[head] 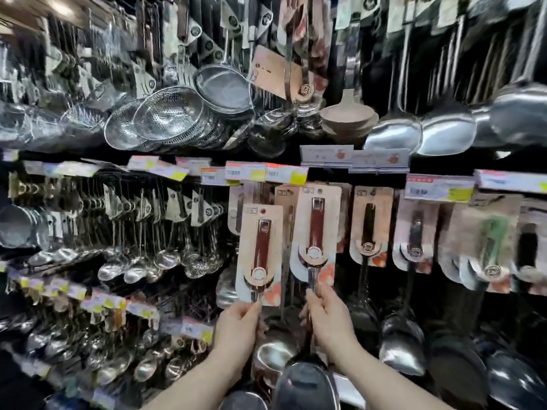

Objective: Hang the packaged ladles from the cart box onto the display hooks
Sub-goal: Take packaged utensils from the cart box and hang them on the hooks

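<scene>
Two packaged ladles with dark red handles on pale pink cards are held up before the display wall. My left hand (238,319) grips the stem of the left ladle (260,253) just under its card. My right hand (324,313) grips the stem of the right ladle (316,232), which stands higher, its card top just below the price tags. Their steel bowls (273,355) hang low between my forearms. More carded ladles (371,226) hang on hooks to the right. The hooks themselves are hidden behind the cards. The cart box is out of view.
A rail of price tags (266,173) runs above the cards. Steel strainers and colanders (168,113) hang at the upper left, small ladles (165,255) at the left, large steel ladle bowls (444,134) at the upper right. Dark ladle bowls (402,344) hang low on the right.
</scene>
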`<state>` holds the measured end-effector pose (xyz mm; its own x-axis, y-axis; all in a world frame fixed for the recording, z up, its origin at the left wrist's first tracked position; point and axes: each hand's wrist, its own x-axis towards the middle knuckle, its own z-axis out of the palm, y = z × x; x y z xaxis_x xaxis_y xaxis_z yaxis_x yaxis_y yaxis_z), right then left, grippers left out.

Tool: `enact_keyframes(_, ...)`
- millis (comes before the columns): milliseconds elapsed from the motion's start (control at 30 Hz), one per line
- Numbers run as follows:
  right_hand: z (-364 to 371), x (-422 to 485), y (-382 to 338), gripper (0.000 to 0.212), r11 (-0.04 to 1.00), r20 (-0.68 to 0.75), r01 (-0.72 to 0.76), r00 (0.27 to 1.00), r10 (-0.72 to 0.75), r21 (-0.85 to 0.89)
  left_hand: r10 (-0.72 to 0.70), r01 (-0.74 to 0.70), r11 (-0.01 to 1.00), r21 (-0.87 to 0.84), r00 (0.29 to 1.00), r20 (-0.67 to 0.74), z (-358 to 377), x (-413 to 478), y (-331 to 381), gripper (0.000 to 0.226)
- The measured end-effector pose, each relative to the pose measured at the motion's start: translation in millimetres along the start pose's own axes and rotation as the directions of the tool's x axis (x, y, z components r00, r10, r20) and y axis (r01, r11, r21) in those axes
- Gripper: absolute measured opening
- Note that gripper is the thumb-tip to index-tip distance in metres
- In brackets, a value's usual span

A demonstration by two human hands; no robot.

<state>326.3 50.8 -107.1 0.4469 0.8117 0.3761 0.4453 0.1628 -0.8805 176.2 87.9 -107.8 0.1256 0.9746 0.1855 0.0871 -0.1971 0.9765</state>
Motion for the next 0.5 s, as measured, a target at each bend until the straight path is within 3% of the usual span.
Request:
enact_keyframes(233,5.8,22.8,-18.4,0.023,0.994,-0.22,0.041,0.973,-0.063,-0.105,0.015,0.016,0.992,-0.123,0.97,0.241,-3.4,36.6,7.1,0.027)
enact_keyframes(500,22.8,28.5,-27.5,0.029,0.987,-0.319,-0.002,0.947,-0.049,-0.158,0.05,-0.016,0.994,-0.109,0.946,0.321,-12.5,65.3,-6.2,0.031)
